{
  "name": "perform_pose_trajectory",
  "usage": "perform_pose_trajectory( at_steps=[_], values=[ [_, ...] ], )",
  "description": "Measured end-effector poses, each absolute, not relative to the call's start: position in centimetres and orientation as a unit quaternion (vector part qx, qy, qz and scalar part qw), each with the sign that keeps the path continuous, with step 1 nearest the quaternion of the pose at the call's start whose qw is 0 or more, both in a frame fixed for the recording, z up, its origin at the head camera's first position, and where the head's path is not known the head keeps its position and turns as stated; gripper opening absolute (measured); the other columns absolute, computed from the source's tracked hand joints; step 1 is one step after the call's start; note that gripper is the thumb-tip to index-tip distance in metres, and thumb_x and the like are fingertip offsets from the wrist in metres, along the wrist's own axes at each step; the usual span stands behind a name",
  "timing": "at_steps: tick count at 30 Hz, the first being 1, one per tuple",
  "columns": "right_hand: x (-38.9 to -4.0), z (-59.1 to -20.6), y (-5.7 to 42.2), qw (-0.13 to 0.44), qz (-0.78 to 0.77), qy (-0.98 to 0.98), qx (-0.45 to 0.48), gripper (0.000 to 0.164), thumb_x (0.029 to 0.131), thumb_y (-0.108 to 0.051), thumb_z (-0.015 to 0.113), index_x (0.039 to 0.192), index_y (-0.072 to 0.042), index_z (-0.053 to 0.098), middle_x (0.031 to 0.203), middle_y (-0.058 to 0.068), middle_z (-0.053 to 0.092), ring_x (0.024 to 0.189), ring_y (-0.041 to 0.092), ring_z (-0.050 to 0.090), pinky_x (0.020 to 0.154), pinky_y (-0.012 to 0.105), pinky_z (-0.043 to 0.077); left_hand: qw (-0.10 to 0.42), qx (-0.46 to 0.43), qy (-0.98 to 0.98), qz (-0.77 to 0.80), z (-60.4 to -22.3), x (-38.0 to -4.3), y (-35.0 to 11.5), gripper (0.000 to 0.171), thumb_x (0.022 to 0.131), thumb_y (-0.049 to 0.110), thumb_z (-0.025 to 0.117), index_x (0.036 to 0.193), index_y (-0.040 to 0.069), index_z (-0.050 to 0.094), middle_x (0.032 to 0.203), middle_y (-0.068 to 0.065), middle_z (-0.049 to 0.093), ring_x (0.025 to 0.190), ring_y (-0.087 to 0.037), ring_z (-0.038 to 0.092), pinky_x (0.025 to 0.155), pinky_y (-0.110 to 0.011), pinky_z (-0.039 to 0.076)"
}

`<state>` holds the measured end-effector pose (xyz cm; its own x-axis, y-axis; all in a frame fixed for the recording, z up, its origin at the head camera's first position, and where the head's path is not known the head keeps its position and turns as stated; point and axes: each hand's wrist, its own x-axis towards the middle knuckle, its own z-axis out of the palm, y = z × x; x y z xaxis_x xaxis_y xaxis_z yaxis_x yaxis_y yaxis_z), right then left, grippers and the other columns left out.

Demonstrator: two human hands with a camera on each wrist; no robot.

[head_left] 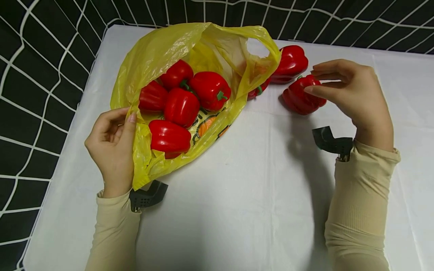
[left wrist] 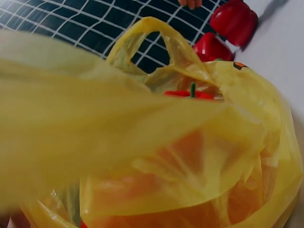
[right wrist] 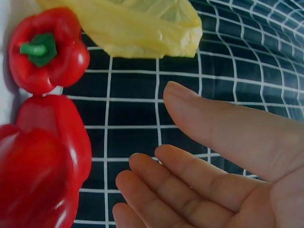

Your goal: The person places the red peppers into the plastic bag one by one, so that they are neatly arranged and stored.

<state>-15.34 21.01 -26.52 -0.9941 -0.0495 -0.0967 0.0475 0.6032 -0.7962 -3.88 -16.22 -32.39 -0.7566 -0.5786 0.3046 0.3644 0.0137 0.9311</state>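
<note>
My left hand [head_left: 113, 148] pinches the left edge of a yellow plastic bag [head_left: 152, 56] between thumb and fingers. The bag lies with its mouth toward me, and several red bell peppers [head_left: 181, 107] with green stems sit inside. Over a loose red bell pepper [head_left: 300, 98] right of the bag is my right hand [head_left: 359, 92], thumb and fingers spread apart. In the right wrist view, nothing lies between the fingers of that hand [right wrist: 223, 190], and two peppers show at the left. Bag film hides most of the left wrist view.
Another red bell pepper [head_left: 293, 60] lies behind the loose one, beside the bag's handle. One more pepper [head_left: 253, 94] shows partly at the bag's right edge. A white cloth [head_left: 230, 203] covers the table. White netting [head_left: 47, 109] over black borders the left and back.
</note>
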Motion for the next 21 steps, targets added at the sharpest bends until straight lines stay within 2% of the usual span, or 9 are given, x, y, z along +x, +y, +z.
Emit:
perform_pose_trajectory(
  at_steps=[11,18,21],
  values=[
    [-15.9,-27.1,22.0,0.053,-0.407,0.912,0.003,0.048,0.081,-0.016,0.074,0.125,-0.006,0.059,0.11,-0.002,0.061,0.085,-0.001,0.06,0.07,0.008,0.048,0.339,0.089,-0.626,-0.696,-32.3,-3.9,-16.2,0.013,0.08,-0.009,0.069,0.091,-0.003,0.07,0.089,-0.014,0.065,0.08,-0.024,0.061,0.079,-0.022,0.053],
    [-16.4,-27.4,22.6,0.073,-0.36,0.93,0.015,0.052,0.084,-0.023,0.071,0.132,-0.008,0.054,0.123,0.003,0.057,0.102,0.011,0.056,0.075,0.01,0.047,0.338,0.091,-0.622,-0.7,-32.4,-3.9,-16.2,0.014,0.08,-0.009,0.068,0.092,-0.003,0.07,0.09,-0.014,0.065,0.081,-0.024,0.061,0.079,-0.022,0.053],
    [-16.6,-27.6,22.7,0.08,-0.341,0.936,0.019,0.054,0.086,-0.025,0.069,0.134,-0.008,0.052,0.128,0.007,0.055,0.111,0.019,0.053,0.08,0.015,0.045,0.338,0.091,-0.624,-0.699,-32.4,-3.9,-16.2,0.013,0.08,-0.009,0.068,0.092,-0.003,0.07,0.09,-0.014,0.065,0.081,-0.024,0.061,0.079,-0.022,0.053]
  ],
)
